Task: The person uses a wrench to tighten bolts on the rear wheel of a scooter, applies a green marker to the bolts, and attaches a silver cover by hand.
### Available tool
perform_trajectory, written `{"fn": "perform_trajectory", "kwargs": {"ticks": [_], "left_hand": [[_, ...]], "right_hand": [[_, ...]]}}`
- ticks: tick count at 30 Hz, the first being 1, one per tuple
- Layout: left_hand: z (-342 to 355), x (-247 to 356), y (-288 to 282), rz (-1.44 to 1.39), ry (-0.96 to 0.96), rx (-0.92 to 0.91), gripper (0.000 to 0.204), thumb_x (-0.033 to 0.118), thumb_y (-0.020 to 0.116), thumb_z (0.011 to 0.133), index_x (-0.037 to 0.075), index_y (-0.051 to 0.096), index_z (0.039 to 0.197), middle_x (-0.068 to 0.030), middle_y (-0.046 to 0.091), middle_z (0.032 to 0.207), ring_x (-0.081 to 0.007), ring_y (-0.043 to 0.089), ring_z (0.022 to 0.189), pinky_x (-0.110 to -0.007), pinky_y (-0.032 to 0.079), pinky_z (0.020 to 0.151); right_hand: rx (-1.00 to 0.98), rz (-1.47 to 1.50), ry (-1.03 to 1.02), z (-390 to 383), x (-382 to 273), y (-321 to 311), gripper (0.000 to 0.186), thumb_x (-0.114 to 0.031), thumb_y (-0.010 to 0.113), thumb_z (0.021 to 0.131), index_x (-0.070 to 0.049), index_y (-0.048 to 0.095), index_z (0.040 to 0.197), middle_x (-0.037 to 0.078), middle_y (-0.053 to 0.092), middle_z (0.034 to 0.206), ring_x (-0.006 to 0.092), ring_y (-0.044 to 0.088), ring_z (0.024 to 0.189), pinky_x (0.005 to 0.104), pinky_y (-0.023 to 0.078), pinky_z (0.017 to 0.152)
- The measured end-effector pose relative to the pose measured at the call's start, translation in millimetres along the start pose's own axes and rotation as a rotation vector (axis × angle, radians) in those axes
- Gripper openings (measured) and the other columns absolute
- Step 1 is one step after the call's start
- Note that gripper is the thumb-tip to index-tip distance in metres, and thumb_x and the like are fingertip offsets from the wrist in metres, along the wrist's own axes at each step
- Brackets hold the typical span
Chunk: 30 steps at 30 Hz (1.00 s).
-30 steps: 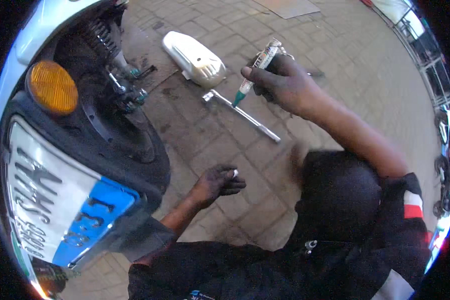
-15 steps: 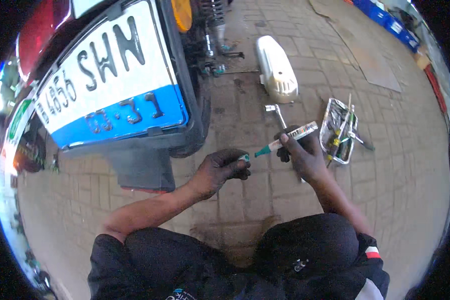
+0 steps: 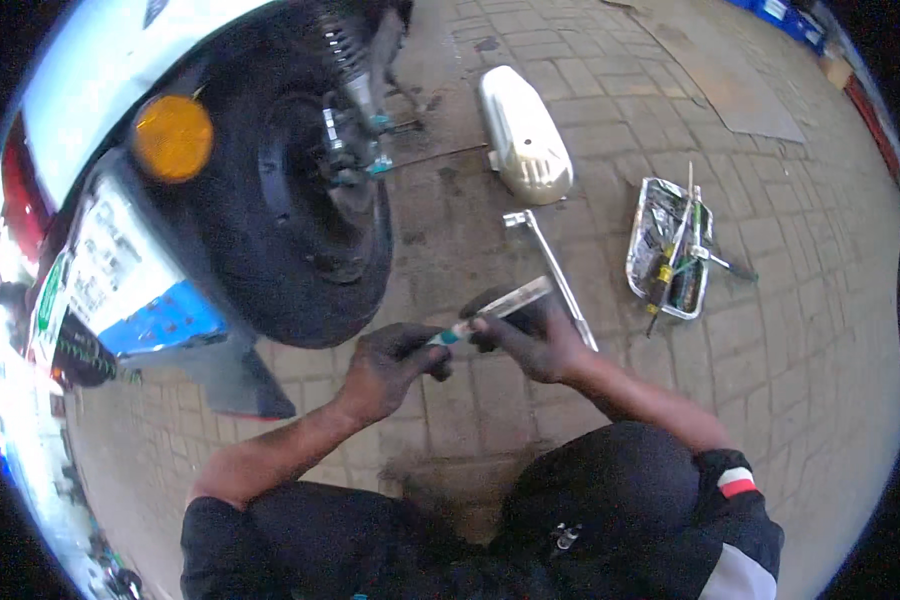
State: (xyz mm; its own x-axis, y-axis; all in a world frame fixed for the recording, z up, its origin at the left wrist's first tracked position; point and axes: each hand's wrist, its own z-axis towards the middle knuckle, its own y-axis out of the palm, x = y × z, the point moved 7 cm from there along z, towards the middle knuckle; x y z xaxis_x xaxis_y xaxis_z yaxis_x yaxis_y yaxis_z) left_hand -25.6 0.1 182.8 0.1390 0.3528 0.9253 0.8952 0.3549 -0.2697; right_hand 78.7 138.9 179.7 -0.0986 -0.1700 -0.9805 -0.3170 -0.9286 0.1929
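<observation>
My right hand, its palm and fingers darkened, grips a white paint marker with a teal front end. The marker slants down to the left, toward my left hand. There, thumb and fingers pinch the small pale cap at the marker's teal end. Cap and marker meet between my hands; blur hides how far the cap sits on. Just beyond my right hand a long chrome wrench lies on the paving.
At the left stands a motorbike's rear wheel, with a shock absorber, orange reflector and number plate. A silver cover lies ahead. To the right, a foil-like tray holds screwdrivers. Blue bins stand far right.
The marker's teal end and the cap, apart before, have come together. Both hands have shifted left and slightly down. The view has turned, showing more of the wheel and less of the plate.
</observation>
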Motion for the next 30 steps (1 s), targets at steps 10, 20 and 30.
{"fn": "perform_trajectory", "kwargs": {"ticks": [10,20,30], "left_hand": [[6.5,-12.7,2.2,-0.210,-0.248,-0.010,0.033,0.011,0.061,0.090,-0.005,0.054,0.118,-0.0122,0.065,0.091,-0.0197,0.066,0.076,-0.034,0.056,0.071],[-10.7,-119.3,-12.6,-0.292,-0.456,-0.209,0.043,0.019,0.059,0.092,-0.005,0.047,0.126,-0.0181,0.057,0.119,-0.0268,0.062,0.099,-0.040,0.055,0.084],[3.9,-144.5,53.8,-0.279,-0.339,-0.572,0.044,0.024,0.060,0.092,-0.001,0.049,0.127,-0.0127,0.059,0.116,-0.0221,0.063,0.092,-0.034,0.053,0.081]], "right_hand": [[-0.019,0.169,0.057,15.4,36.1,-3.3,0.021,-0.023,0.059,0.094,-0.002,0.059,0.098,0.004,0.060,0.080,0.0115,0.056,0.072,0.0286,0.049,0.066],[0.863,-0.953,0.368,-39.2,88.1,-229.2,0.028,-0.020,0.064,0.083,0.001,0.062,0.101,0.021,0.067,0.093,0.0333,0.065,0.085,0.0419,0.050,0.069],[0.392,-1.743,0.326,27.3,-46.8,-161.3,0.034,-0.031,0.060,0.084,-0.009,0.060,0.111,0.020,0.066,0.092,0.0387,0.064,0.087,0.0476,0.051,0.074]]}}
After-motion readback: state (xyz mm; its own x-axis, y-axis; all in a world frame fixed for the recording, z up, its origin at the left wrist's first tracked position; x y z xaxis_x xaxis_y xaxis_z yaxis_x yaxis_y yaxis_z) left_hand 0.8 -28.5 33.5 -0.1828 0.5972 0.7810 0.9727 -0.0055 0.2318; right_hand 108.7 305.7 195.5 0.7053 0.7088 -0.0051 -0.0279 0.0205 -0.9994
